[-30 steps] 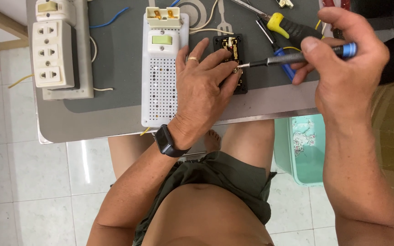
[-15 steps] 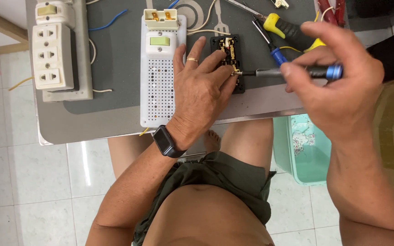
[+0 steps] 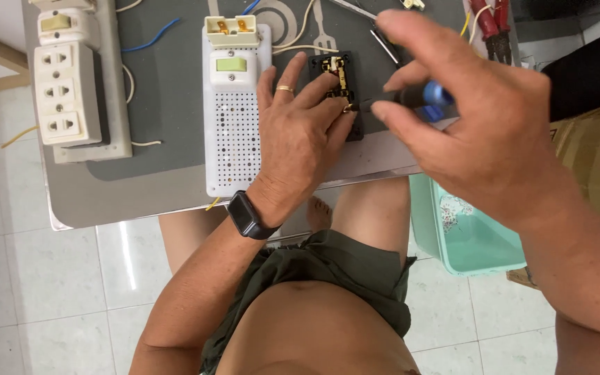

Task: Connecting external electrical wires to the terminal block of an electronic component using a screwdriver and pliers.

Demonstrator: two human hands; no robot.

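Though half-hidden, screwdriver (image 3: 411, 97) in right hand (image 3: 473, 132)
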